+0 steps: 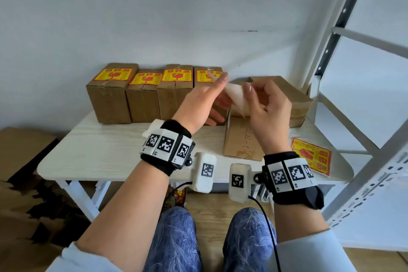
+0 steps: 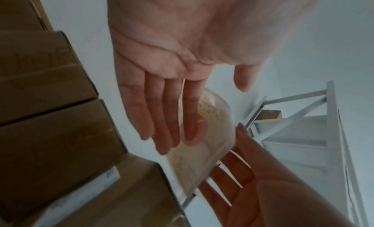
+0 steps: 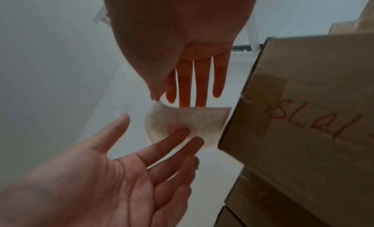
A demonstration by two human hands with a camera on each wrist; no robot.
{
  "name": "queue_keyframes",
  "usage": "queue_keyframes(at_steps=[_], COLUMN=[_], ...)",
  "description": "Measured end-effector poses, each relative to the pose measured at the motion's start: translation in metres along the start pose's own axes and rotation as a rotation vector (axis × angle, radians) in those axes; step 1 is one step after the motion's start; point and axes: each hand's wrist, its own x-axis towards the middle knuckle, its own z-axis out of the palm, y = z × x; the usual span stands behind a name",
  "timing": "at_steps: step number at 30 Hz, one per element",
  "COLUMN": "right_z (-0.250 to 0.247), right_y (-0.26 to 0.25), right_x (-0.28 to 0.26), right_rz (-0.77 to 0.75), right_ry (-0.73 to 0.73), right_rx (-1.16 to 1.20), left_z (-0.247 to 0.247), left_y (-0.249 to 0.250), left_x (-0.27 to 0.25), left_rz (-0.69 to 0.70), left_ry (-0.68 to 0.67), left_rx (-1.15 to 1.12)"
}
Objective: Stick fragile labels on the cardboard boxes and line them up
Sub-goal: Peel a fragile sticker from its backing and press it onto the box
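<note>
Several brown cardboard boxes (image 1: pixel 143 95) stand in a row at the back of the table, each topped with a yellow and red fragile label (image 1: pixel 113 74). In front of them, a bare box (image 1: pixel 238 139) with handwriting lies under my hands. Between my hands is a pale label (image 1: pixel 235 97), seen from its white side. My right hand (image 1: pixel 265 104) pinches its edge with thumb against fingers (image 3: pixel 194 80). My left hand (image 1: pixel 205 99) is flat, its straight fingers (image 3: pixel 178 134) touching the label (image 3: pixel 202 121). From the left wrist, the label (image 2: pixel 214 134) shows behind the left fingers (image 2: pixel 168 118).
More fragile labels (image 1: pixel 311 157) lie on the white table (image 1: pixel 110 150) at the right. Another brown box (image 1: pixel 287 93) sits at the back right. A metal shelf frame (image 1: pixel 353 51) rises on the right. Torn cardboard (image 1: pixel 22 172) lies on the floor to the left.
</note>
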Motion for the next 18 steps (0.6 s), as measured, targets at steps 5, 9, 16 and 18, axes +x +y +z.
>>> queue_keyframes(at_steps=[5, 9, 16, 18], right_z=[-0.021, -0.034, -0.044, -0.047], right_y=[0.002, 0.014, 0.029, 0.036], right_x=[0.002, 0.007, 0.012, 0.014], right_rz=[0.071, 0.101, 0.145, 0.219], right_ry=[-0.081, -0.185, -0.099, -0.037], right_rx=[0.018, -0.005, 0.039, 0.051], left_z=[0.025, 0.039, 0.051, 0.051], left_y=[0.01, 0.012, 0.024, 0.024], left_x=[0.004, 0.009, 0.014, 0.014], left_rz=[-0.021, -0.012, -0.02, -0.041], left_ry=[0.077, 0.112, 0.122, 0.107], left_rx=[-0.049, -0.076, -0.105, -0.109])
